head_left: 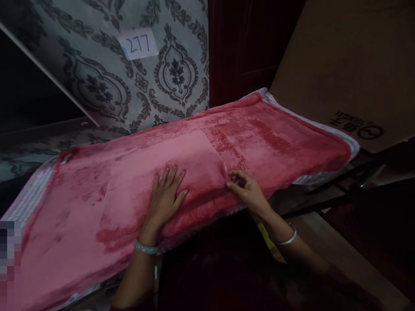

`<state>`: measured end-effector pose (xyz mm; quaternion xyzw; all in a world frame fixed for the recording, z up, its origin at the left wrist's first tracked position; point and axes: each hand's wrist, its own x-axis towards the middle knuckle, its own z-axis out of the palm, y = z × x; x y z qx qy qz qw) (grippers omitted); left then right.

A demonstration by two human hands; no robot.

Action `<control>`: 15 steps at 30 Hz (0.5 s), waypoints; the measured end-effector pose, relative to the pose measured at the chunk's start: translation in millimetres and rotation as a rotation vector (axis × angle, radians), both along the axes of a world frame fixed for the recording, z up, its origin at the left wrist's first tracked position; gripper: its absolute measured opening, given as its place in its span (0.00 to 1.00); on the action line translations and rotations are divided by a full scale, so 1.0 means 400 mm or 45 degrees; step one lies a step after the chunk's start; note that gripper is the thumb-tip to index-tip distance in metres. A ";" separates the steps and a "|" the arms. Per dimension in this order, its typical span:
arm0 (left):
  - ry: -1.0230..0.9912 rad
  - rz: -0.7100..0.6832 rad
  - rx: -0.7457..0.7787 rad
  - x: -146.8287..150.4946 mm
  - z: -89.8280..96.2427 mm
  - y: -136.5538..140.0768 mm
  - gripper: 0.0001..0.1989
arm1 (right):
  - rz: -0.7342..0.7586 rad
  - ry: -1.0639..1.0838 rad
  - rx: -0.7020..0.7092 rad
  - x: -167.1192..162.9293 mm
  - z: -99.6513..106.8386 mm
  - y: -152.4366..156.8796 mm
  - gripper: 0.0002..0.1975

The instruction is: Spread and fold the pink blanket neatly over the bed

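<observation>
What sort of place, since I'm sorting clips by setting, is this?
Probably a room in a home, possibly a bedroom, though I can't be sure: there is damask-patterned wallpaper, dark red panelling beside it, and a pink plush blanket spread out in front.

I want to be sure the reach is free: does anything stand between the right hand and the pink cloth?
Nothing visible does: the right hand is at the pink cloth itself. The left hand lies spread on the cloth, but off to the left.
</observation>
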<state>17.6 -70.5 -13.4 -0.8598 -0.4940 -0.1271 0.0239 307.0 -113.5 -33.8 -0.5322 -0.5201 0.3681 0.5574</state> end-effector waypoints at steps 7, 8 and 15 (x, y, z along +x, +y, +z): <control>-0.002 0.008 0.011 0.000 -0.001 -0.001 0.31 | 0.069 -0.133 -0.057 0.011 -0.020 0.007 0.16; -0.004 0.004 0.012 0.000 -0.002 -0.001 0.31 | 0.056 -0.173 -0.047 0.015 -0.025 0.008 0.15; -0.028 -0.006 0.025 -0.003 -0.008 0.000 0.31 | -0.021 -0.276 0.090 0.050 -0.039 0.016 0.13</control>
